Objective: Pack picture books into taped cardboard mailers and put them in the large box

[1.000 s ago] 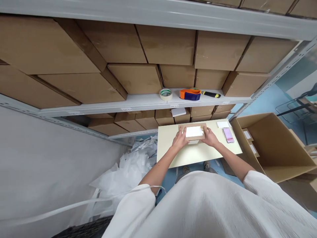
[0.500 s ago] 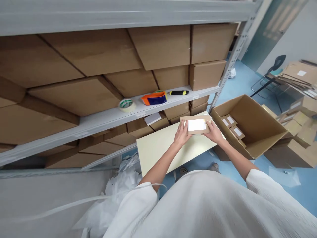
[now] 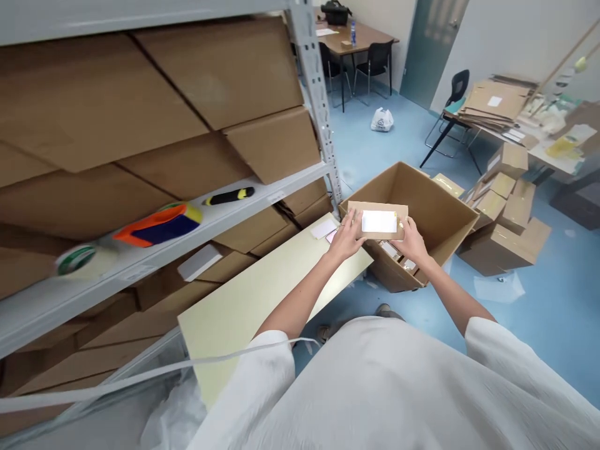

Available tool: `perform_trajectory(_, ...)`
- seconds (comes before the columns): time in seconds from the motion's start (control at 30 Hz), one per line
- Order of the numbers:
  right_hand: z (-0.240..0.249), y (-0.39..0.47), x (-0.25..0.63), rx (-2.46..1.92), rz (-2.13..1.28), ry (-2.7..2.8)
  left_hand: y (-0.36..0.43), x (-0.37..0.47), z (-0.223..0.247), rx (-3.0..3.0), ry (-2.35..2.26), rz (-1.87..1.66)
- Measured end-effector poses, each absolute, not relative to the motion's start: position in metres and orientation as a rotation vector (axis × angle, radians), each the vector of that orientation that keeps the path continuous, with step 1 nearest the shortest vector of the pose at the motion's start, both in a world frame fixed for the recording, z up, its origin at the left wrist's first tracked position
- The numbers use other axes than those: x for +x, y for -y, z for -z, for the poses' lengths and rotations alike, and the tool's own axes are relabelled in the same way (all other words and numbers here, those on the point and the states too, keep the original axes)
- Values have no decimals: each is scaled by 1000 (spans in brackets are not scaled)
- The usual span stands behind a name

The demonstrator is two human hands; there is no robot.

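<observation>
A small cardboard box [image 3: 379,220] with a white label on top is held between both hands. My left hand [image 3: 345,236] grips its left end and my right hand [image 3: 411,240] its right end. Behind and below it stands a large open carton [image 3: 435,209], which the held box partly overlaps in view. Small labelled boxes [image 3: 390,250] lie inside the carton. Left of the hands is a pale yellow board [image 3: 253,290], with white and pink slips [image 3: 324,229] at its far end.
Left, a metal shelf [image 3: 300,178] holds large cartons, a tape roll [image 3: 79,261], an orange-blue tape dispenser [image 3: 164,225] and a black-yellow cutter [image 3: 229,196]. Taped boxes [image 3: 504,240] stand at right, near a table with flattened cardboard [image 3: 497,103]. A white bag [image 3: 382,119] lies farther off.
The view has swung to the right, and the shelf has shifted left in it. The held box has moved from over the board to over the near left part of the open carton.
</observation>
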State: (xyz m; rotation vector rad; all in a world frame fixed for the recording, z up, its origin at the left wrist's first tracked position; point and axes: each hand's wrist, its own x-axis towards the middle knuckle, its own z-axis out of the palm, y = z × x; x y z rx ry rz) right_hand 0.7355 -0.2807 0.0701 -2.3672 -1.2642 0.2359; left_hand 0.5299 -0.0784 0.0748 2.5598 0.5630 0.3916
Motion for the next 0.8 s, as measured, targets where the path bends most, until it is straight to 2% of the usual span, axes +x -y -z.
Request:
perform_trajectory(0.23,-50,326,801,-2492,-269,963,94,636,-52,2543,-412,-252)
perform_trajectory(0.53,-3,337,823,-2590,-505,687,83,706,0,2495,-248,37)
perform_trajectory(0.67,36,319,827,-2439,-640,576,58,722,24,2473,-251,259)
perform_trajectory(0.8,94,288,833,-2261,-664,415,22,736,54,2421,-372,406)
